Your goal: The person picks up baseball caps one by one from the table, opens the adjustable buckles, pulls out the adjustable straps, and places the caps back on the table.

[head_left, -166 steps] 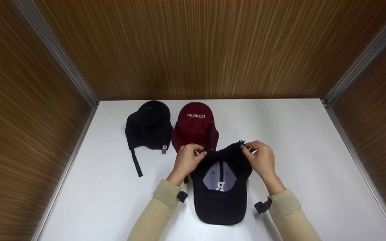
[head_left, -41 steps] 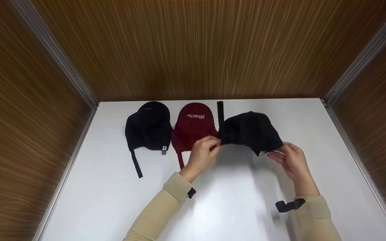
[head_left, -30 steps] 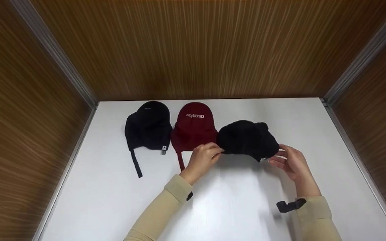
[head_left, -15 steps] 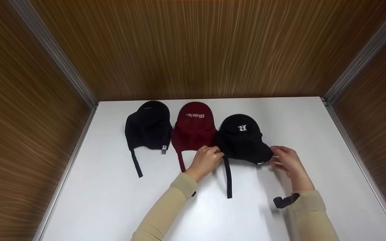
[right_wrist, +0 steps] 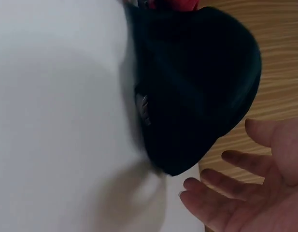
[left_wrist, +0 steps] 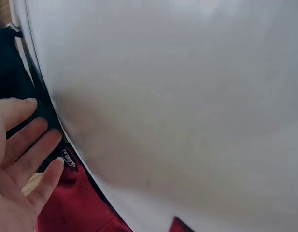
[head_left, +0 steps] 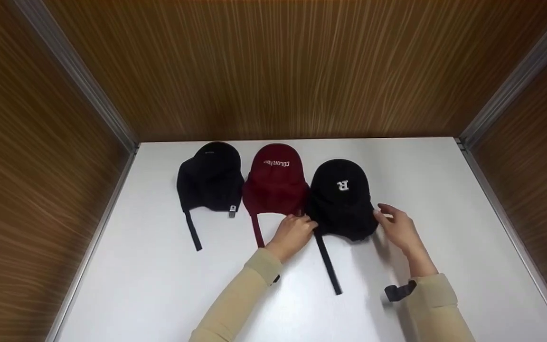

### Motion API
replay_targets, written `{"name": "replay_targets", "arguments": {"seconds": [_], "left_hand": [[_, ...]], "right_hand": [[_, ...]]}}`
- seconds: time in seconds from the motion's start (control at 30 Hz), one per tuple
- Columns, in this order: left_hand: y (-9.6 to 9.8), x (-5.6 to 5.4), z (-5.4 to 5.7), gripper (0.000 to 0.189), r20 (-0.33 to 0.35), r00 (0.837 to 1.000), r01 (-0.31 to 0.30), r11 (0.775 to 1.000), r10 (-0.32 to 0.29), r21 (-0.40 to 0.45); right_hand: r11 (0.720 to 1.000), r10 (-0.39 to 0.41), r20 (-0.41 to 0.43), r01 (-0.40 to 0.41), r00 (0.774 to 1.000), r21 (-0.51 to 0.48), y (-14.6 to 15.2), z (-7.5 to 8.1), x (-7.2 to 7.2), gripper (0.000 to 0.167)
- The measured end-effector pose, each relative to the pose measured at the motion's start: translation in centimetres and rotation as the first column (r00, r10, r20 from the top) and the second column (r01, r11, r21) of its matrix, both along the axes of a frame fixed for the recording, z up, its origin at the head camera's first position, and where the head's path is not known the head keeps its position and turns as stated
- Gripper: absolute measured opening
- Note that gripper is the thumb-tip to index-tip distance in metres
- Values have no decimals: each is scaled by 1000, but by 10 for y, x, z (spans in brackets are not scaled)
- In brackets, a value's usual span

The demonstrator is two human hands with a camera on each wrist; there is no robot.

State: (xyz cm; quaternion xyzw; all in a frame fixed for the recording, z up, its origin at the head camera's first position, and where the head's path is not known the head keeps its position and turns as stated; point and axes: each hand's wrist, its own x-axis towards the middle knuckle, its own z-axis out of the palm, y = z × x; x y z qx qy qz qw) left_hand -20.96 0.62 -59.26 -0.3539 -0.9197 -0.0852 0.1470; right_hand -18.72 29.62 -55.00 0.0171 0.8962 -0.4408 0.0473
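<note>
A black baseball cap (head_left: 342,204) with a white letter R lies on the white table, its strap trailing toward the front. My left hand (head_left: 292,236) is at the cap's lower left corner, beside the red cap. In the left wrist view the left hand's fingers (left_wrist: 35,150) are stretched out against the dark cloth, not curled round it. To the right, my right hand (head_left: 399,230) has its fingertips at the black cap's edge. The right wrist view shows that hand's spread fingers (right_wrist: 235,186) beside the dark cap (right_wrist: 192,82), with nothing between them.
A red cap (head_left: 276,183) with white lettering touches the black cap on its left. Left of it lies a dark navy cap (head_left: 211,183) with its strap hanging forward. Wood-patterned panels (head_left: 297,71) wall the white table (head_left: 159,285) at the back and sides.
The black cap was held inside-up near the front, then turned over and set down right of the red cap. Its R now faces up, and the right hand has loosened its hold.
</note>
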Motion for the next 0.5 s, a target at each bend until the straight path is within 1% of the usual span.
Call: {"name": "replay_targets", "arguments": {"seconds": [0.1, 0.17, 0.27, 0.37, 0.5], "left_hand": [[-2, 5, 2, 18, 80, 997, -3, 1000, 4, -8], [-3, 9, 3, 25, 109, 994, 9, 1000, -8, -9], [-5, 16, 4, 34, 129, 991, 34, 999, -32, -14], [-5, 23, 3, 40, 144, 988, 58, 998, -52, -38], [-2, 30, 3, 48, 175, 983, 78, 991, -59, -107]], "right_hand": [[1000, 21, -71, -22, 997, -8, -8, 3, 3, 57], [999, 34, -122, -35, 992, -7, -13, 4, 5, 57], [999, 48, -193, -46, 980, 14, -20, 5, 8, 58], [998, 53, -251, -40, 966, 58, -27, 4, 11, 60], [990, 65, -271, -28, 960, 135, -34, 3, 12, 59]]}}
